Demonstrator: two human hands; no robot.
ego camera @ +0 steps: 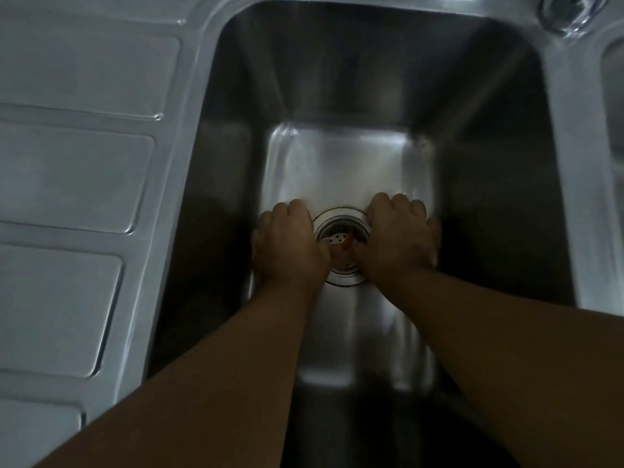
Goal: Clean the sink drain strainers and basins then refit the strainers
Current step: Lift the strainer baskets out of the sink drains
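Had left hand (287,246), right hand (400,238) flanking round perforated steel strainer (339,239) in steel basin (337,163) — couldn't tell either grip.

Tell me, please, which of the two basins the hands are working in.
The large central basin: left hand and right hand grip its drain strainer. The other basin is only a sliver at the right edge.

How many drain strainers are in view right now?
1: the strainer sits in the drain of the centre basin, between the left hand and right hand. A second basin at the right edge is mostly cut off, so another strainer may be hidden.
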